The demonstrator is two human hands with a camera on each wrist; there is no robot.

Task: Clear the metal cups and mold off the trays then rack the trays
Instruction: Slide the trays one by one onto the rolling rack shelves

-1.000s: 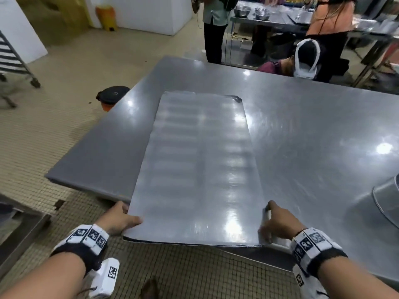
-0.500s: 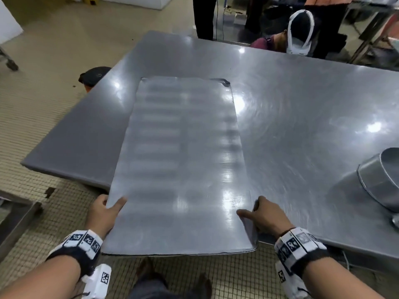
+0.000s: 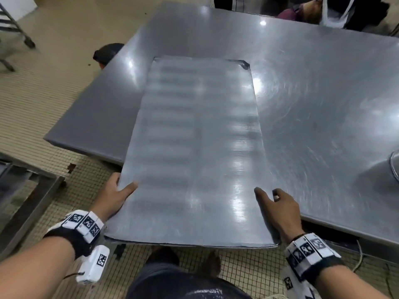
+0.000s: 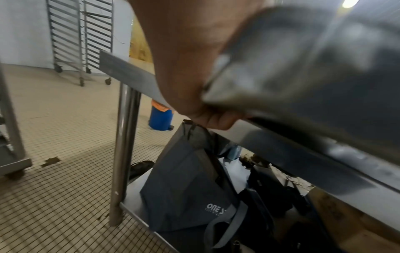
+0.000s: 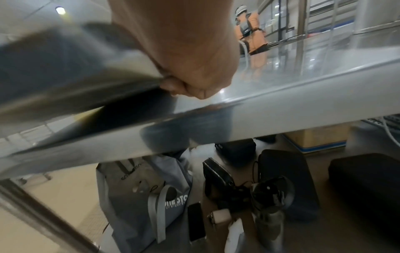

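Both hands, left hand (image 3: 114, 196) and right hand (image 3: 278, 207), grip the long edges of a bare, dull-grey tray (image 3: 194, 152) overhanging a steel table (image 3: 323, 93).

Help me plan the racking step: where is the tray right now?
In the head view, the tray lies lengthwise on the steel table, near end overhanging the table's front edge, gripped by the left hand and right hand.

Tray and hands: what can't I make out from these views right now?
- Tray: underside hidden in the head view; motion blur smears it in both wrist views.
- Left hand, right hand: fingers under the tray, hidden by it.
- Metal vessel: cut off by the head view's right edge; cup or mold unclear.
- Rack: far, slots' contents unreadable.
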